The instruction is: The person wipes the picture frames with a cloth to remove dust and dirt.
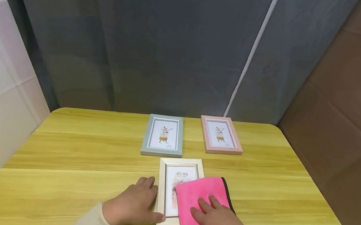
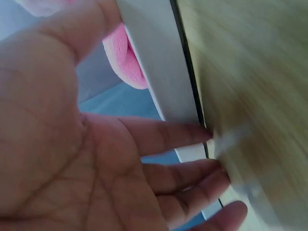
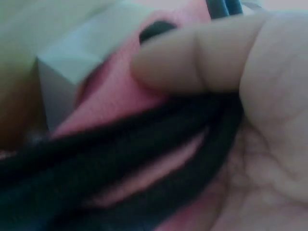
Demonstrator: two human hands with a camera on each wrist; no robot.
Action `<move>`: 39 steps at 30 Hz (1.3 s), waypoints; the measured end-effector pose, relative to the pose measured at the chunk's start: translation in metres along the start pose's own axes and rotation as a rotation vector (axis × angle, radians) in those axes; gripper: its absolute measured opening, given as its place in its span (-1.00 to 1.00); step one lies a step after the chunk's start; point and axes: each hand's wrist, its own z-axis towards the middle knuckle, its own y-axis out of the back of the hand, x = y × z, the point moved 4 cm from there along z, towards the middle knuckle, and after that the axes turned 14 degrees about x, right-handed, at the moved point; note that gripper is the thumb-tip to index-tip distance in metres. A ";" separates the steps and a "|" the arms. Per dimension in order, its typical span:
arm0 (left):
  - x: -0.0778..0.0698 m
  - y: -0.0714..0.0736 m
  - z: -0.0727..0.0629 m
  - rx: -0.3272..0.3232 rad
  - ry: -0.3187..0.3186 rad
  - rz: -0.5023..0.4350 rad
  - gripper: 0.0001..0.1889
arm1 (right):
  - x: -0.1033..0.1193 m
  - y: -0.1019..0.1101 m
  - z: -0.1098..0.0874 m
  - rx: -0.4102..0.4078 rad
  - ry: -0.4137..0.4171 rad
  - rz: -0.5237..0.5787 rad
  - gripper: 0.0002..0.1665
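Observation:
A cream picture frame (image 1: 162,183) lies flat on the wooden table, its printed picture upside down in the head view. My left hand (image 1: 135,204) rests at its left side, thumb on the near left corner. In the left wrist view the extended fingers (image 2: 163,137) reach along the frame's side (image 2: 161,62). My right hand (image 1: 222,221) holds a folded pink cloth (image 1: 197,190) with black edging over the right part of the frame, hiding much of the picture. The right wrist view, blurred, shows the thumb (image 3: 187,62) against the pink cloth (image 3: 115,96) and its stacked black edges.
Beyond the cream frame lie a grey-blue picture frame (image 1: 146,138) and, to its right, a pink picture frame (image 1: 204,133), both with plant pictures. Dark grey cloth (image 1: 173,46) hangs behind the table (image 1: 92,147). Pale cloth stands at the left, brown cloth (image 1: 347,107) at the right.

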 end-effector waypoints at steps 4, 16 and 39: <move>0.003 0.001 0.000 0.018 -0.039 -0.004 -0.16 | 0.004 0.002 0.008 -0.074 -0.011 -0.071 -0.35; -0.004 0.000 0.005 0.118 -0.032 -0.025 -0.02 | -0.031 0.032 0.044 -0.191 -0.071 0.087 -0.40; -0.006 0.006 0.008 0.117 -0.014 -0.032 -0.12 | -0.021 0.021 0.010 -0.230 0.089 0.051 -0.57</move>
